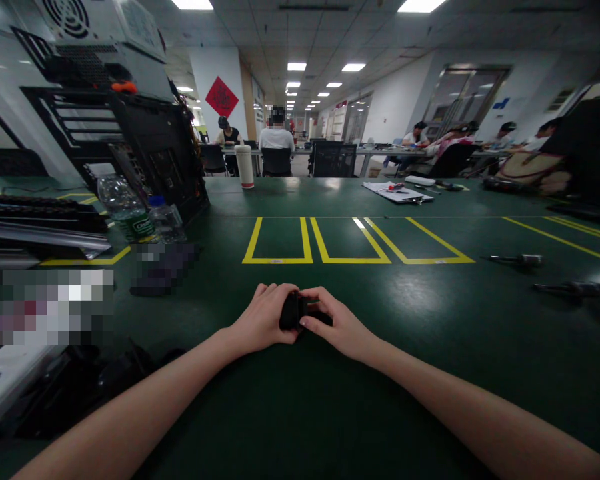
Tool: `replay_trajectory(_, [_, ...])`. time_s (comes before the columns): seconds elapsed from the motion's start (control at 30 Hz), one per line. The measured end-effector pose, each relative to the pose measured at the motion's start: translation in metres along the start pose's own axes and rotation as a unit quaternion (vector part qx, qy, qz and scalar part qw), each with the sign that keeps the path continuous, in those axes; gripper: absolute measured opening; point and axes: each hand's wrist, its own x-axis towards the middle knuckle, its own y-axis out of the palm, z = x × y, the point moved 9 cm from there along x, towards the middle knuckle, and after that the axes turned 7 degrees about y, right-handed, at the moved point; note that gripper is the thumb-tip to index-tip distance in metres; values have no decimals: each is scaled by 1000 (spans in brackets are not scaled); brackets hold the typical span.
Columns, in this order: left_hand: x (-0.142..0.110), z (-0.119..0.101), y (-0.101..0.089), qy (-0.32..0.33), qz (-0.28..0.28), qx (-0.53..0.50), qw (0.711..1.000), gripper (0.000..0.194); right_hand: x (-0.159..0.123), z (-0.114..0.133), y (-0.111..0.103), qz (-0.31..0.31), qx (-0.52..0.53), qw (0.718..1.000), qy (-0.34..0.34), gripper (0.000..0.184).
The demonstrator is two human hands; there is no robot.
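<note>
Both my hands rest on the dark green table in front of me, meeting around a small black object. My left hand curls over its left side with fingers closed. From the right, my right hand pinches it with fingers closed. What the black object is I cannot make out; most of it is hidden by my fingers. Three yellow taped boxes lie just beyond my hands.
A computer case stands at the far left, with plastic bottles before it. Screwdrivers lie on the right. A white cup and papers sit further back. Several people sit at distant tables.
</note>
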Motion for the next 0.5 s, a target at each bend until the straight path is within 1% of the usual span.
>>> replay_trajectory(0.17, [0,-3,-3,-3,18,-6,1000,57,-2,2,-1,-6,-17,1000,-18,32])
replay_trajectory(0.27, [0,-4,-4,-3,19,-3,1000,56,-1,1,-2,-18,-15,999,-32,23])
replay_trajectory(0.33, [0,-4,-4,-4,16,-2,1000,56,0,0,-2,-19,-4,999,-27,20])
replay_trajectory(0.4, [0,-3,-3,-3,14,-4,1000,55,0,-1,-2,-16,2,1000,-16,22])
replay_trajectory(0.5, [0,-1,-1,-7,10,-9,1000,55,-1,1,-2,-13,-6,1000,-2,30])
